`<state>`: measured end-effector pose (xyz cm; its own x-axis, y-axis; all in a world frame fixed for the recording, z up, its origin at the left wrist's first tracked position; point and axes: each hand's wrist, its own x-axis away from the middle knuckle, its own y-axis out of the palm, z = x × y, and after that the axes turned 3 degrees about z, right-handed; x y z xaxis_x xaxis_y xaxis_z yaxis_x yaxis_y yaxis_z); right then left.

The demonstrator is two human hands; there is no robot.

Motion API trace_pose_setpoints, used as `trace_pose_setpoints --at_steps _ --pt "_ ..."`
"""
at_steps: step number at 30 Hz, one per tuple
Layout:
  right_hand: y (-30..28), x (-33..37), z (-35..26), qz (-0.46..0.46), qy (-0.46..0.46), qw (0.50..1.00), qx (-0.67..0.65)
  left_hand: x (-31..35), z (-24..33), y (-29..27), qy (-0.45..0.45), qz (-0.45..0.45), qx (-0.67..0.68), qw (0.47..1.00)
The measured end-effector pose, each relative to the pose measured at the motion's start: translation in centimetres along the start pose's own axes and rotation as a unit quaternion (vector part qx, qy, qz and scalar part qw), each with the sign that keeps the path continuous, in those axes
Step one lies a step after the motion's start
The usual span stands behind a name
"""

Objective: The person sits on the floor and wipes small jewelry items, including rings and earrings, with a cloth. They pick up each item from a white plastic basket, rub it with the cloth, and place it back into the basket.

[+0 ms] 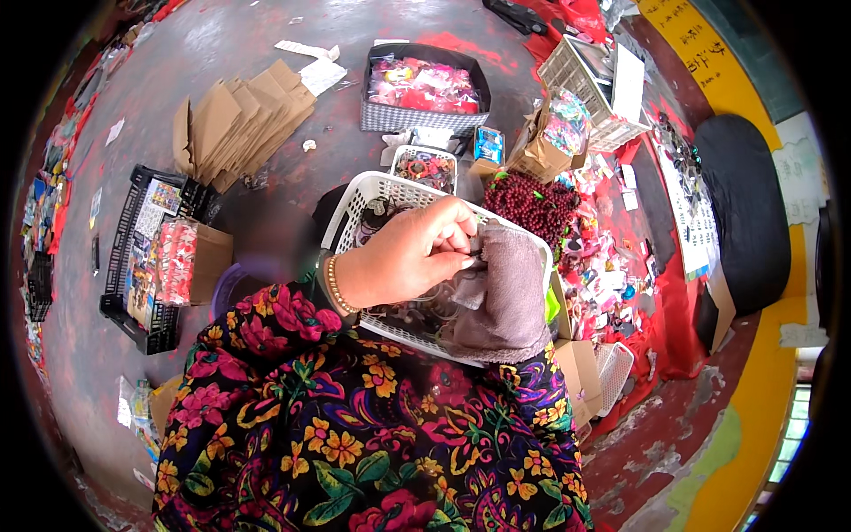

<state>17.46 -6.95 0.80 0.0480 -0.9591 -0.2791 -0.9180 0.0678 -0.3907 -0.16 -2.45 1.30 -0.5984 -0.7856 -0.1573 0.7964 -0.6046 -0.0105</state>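
My left hand (408,253), with a beaded bracelet (335,285) at the wrist, is closed in a pinch over a white perforated basket (347,215). Its thumb and fingertips meet at the edge of a greyish-mauve cloth (516,288), and what they grip is too small or hidden to name. The cloth drapes over the right part of the basket. My right sleeve (536,386) runs up to the cloth's lower edge, and no part of my right hand shows. Clear plastic and dark small items (417,315) lie inside the basket.
Beyond the basket stand a small white basket (454,168) and a grey checked bin (425,117) of pink packets. Dark red beads (532,206) lie to the right. Flattened cardboard (239,115) and a black crate (120,257) are at left. A white crate (554,75) stands far right.
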Motion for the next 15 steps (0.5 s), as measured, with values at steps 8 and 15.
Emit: trace_pose_setpoints --at_steps 8,15 --pt "0.5 -0.2 -1.0 -0.001 0.221 0.873 -0.435 0.4 -0.7 -0.7 -0.033 0.055 0.024 0.998" --pt "0.5 0.2 1.7 0.017 -0.102 0.994 0.03 0.7 -1.7 0.4 0.011 0.023 0.023 0.999"
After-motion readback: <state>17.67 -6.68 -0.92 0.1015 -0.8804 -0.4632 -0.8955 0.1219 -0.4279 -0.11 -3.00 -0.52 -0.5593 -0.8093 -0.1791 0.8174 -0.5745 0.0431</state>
